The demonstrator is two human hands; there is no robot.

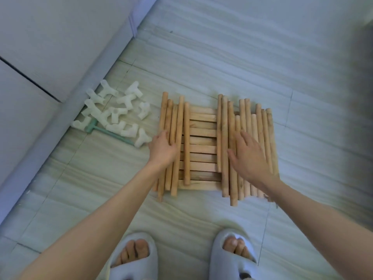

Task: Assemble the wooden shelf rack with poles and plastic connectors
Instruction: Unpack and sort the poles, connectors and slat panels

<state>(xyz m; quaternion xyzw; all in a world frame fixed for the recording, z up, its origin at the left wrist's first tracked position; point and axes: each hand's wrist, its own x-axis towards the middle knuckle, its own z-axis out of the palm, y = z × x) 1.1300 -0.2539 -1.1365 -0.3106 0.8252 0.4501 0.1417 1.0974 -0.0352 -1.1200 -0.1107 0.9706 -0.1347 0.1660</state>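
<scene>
Several round wooden poles lie side by side on the floor in two bunches, a left bunch [175, 122] and a right bunch [226, 122], on top of a slatted wooden shelf panel [201, 142]. My left hand [162, 148] curls its fingers round poles of the left bunch. My right hand [249, 156] lies flat with spread fingers on the right bunch. A heap of translucent white plastic connectors [115, 112] lies on the floor left of the poles.
A small green plastic mallet [109, 133] lies among the connectors. A white cabinet [50, 47] fills the left and far left, its base running diagonally. My two feet in grey slippers [133, 257] stand at the bottom edge on the pale tiled floor [242, 47].
</scene>
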